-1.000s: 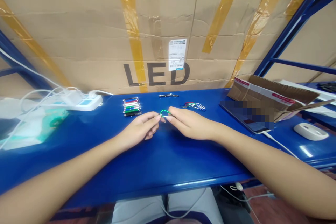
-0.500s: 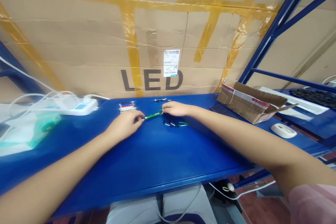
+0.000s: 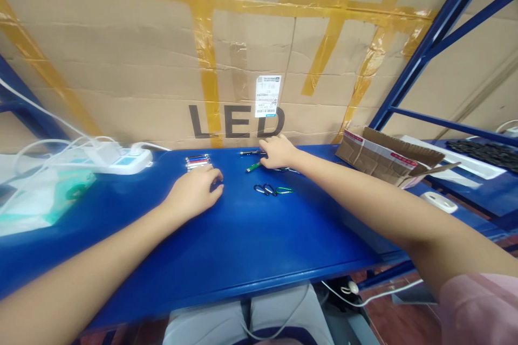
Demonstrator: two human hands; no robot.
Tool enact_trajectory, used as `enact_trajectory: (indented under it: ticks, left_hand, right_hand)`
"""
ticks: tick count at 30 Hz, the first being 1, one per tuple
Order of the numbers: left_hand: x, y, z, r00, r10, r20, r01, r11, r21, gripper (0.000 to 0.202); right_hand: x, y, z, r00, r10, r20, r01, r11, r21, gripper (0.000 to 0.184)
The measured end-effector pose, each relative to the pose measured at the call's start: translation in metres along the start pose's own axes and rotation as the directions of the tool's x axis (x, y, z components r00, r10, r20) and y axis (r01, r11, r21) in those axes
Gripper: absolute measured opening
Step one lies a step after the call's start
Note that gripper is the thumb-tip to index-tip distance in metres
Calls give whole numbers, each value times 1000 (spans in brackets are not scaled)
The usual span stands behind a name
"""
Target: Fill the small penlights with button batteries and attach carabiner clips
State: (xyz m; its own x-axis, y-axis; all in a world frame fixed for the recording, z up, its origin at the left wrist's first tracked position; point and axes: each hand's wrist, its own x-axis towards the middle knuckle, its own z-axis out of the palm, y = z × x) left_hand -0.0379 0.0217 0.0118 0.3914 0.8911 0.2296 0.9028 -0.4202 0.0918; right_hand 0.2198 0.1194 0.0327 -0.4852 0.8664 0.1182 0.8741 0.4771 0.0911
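My right hand point(image 3: 278, 152) has its fingers closed on a slim green metal tube point(image 3: 253, 167), whose left end points down-left. The tube's other end is hidden under the fingers. Close by at the back lies a slim black tube point(image 3: 247, 153), partly covered by the same hand. My left hand point(image 3: 196, 188) hovers low over the blue table, thumb and fingers apart, with nothing in it. Just behind it sits a row of several slim coloured tubes point(image 3: 197, 160). Two black carabiners point(image 3: 269, 190) and one green carabiner point(image 3: 284, 191) lie in front of my right hand.
A big taped cardboard box point(image 3: 154, 64) stands along the back of the blue table point(image 3: 243, 242). To the left are a white power strip point(image 3: 133, 163) and a green-white packet point(image 3: 48, 199). On the right are an open small carton point(image 3: 376, 159) and a white mouse point(image 3: 439, 202).
The green tube has left my left hand and moved right and back in my right hand. My left hand's fingers have parted.
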Motion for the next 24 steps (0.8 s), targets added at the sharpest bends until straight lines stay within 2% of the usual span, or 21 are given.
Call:
enact_trajectory:
  ticks: [2, 4, 7, 11, 17, 21, 24]
  left_hand:
    - [-2, 1, -2, 999, -20, -31, 22, 996, 87, 27]
    - [-3, 2, -4, 998, -34, -59, 44, 983, 179, 28]
    - [-5, 3, -6, 997, -66, -48, 77, 954, 291, 31]
    - [-4, 0, -4, 996, -94, 3, 88, 936, 340, 32]
    - [-2, -4, -1, 996, -82, 45, 65, 953, 297, 27]
    - [-2, -5, -1, 997, -53, 51, 36, 956, 292, 24]
    - [-2, -5, -1, 998, -14, 59, -2, 965, 264, 25]
  right_hand:
    - [-5, -2, -1, 995, -104, 4, 104, 995, 12, 41]
    - [-7, -3, 0, 973, -226, 40, 223, 972, 67, 35]
    - [-5, -3, 6, 948, -313, 58, 303, 943, 139, 23]
    - [5, 1, 14, 961, -276, 32, 269, 953, 137, 16]
    - [15, 1, 16, 984, -179, 0, 178, 978, 104, 18]
    - [10, -6, 11, 997, -64, -34, 67, 994, 86, 25]
    - [-4, -13, -2, 999, -12, -34, 15, 995, 99, 25]
